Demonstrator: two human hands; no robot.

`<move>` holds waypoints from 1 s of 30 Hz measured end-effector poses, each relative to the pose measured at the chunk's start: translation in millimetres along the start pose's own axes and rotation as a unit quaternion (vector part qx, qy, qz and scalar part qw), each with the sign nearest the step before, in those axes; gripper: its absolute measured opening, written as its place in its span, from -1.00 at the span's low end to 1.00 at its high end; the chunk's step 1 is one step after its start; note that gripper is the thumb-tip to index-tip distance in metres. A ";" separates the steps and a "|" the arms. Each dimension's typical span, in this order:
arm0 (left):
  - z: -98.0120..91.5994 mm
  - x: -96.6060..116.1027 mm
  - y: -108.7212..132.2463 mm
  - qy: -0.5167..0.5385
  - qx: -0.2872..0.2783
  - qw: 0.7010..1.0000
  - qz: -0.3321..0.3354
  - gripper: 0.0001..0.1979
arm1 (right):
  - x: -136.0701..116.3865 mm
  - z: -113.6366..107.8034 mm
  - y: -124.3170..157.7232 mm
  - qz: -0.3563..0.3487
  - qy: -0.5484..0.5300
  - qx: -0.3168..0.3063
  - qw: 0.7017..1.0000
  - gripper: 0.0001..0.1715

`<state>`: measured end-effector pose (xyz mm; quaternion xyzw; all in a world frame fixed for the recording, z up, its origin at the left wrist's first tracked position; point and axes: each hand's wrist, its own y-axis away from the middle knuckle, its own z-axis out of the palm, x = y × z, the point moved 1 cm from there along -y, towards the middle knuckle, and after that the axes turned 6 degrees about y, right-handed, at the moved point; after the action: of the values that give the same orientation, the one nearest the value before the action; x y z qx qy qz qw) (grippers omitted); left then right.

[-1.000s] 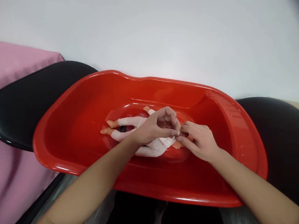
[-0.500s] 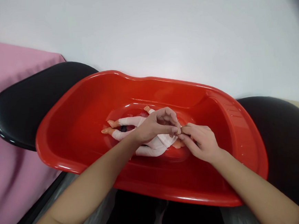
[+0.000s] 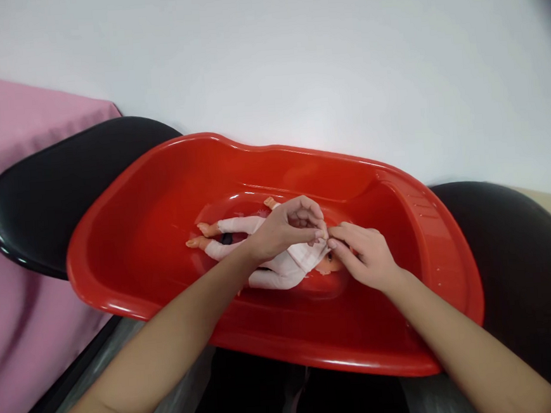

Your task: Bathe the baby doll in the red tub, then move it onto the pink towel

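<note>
Baby doll in pale pinkish-white cloth suit [image 3: 285, 274] lying in glossy red plastic tub [image 3: 130, 243], long axis running sideways, feet left; left hand [image 3: 284, 228], right hand [image 3: 367, 253] pinching suit's neckline [image 3: 310, 253], equally near.

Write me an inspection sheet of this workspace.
Surface: red tub, its ends over a left black seat and a right black seat.
Handled things: doll in pale clothing, lying in the tub, feet toward the left.
Clutter: small dark patch between the doll's legs, too unclear to name.
Hands: left hand above the doll's chest, right hand by its head; fingertips close together, grip unclear.
Cables: thin pale curve below the tub; cannot tell if cable.
Surroundings: white wall behind; pink cloth at left.
</note>
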<state>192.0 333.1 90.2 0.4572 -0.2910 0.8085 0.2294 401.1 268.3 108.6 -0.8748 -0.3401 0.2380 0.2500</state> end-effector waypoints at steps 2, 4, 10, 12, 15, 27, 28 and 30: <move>0.1 -0.5 -1.3 0.000 0.012 1.000 0.001 -0.72 | 2.3 1.1 0.6 0.006 -0.003 -0.002 1.000 -0.78; 0.5 -0.4 -2.4 -0.009 0.041 0.999 -0.002 -0.71 | 5.0 2.2 0.8 0.019 -0.005 -0.007 1.000 -0.75; 0.2 -1.3 -5.1 -0.029 0.095 0.995 -0.021 -0.64 | 13.2 6.1 0.7 0.062 -0.024 -0.023 0.997 -0.71; 0.2 -1.5 -5.4 -0.038 0.105 0.993 -0.030 -0.63 | 15.6 6.9 0.8 0.076 -0.032 -0.033 0.996 -0.70; 1.7 0.3 -5.0 -0.054 0.122 0.990 -0.044 -0.64 | 17.8 7.2 0.7 0.090 -0.039 -0.041 0.994 -0.69; -2.0 -8.3 -10.0 -0.156 0.130 0.978 -0.051 -0.62 | 24.4 14.2 3.2 0.064 0.130 -0.072 0.987 -0.67; -4.5 -11.5 -11.0 -0.175 0.127 0.975 -0.052 -0.62 | 25.2 15.6 3.4 0.057 0.163 -0.088 0.981 -0.65; -9.4 -18.3 -12.6 -0.197 0.119 0.972 -0.053 -0.65 | 26.6 17.8 3.5 0.055 0.205 -0.119 0.970 -0.61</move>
<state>203.1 346.8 73.6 0.6461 -0.2071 0.7183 0.1540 409.8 289.9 86.4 -0.9458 -0.2587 0.0243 0.1948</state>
